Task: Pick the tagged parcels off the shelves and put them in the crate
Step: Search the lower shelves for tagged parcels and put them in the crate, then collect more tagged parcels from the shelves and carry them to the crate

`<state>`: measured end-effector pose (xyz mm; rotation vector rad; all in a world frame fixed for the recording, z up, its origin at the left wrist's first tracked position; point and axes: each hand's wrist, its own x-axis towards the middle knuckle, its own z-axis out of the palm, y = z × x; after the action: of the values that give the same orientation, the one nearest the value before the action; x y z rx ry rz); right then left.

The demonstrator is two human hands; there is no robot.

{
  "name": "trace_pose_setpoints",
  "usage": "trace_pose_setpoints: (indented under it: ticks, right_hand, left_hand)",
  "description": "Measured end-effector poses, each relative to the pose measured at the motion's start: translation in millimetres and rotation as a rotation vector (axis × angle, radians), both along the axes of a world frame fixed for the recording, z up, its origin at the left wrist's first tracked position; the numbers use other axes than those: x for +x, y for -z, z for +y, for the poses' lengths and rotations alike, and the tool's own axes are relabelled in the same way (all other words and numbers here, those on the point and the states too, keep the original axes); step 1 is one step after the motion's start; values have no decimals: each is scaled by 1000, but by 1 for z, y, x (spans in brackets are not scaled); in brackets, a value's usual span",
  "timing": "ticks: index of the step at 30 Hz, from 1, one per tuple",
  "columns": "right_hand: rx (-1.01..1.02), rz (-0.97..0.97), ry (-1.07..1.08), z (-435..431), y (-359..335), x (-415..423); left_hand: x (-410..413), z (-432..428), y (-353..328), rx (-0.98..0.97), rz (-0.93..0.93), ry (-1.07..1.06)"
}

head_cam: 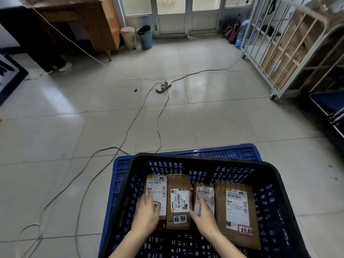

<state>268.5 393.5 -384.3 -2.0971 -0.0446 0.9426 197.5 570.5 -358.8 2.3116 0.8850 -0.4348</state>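
Four tagged parcels (178, 202) lie flat in black crate (204, 159). Left hand (147, 213) and right hand (203, 213) rest open-palmed on two, clasping neither. Likely light, stiff cardboard, smooth; take by long edges.

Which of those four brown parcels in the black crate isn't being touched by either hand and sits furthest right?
The largest parcel, at the right end of the row: neither hand rests on it, and its pink-edged handwritten tag shows at its lower corner.
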Motion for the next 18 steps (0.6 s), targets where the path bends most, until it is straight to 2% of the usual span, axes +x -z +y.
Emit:
trace_pose_setpoints:
  ticks: [3,8,12,18]
  right_hand:
    - [-105,-95,-48,-15,-18,-6]
    - [-259,-281,-127,-43,-55,-25]
    - [-386,-417,-193,-68,-91,-52]
    - [-531,-570,-165,-105,-134,-112]
  left_hand:
    - [3,-13,-16,136,-48,197]
    - [1,-41,-43,292,-16,486]
    - [-13,-63,-71,355,-28,635]
    - [-46,-86,-106,469,-151,840]
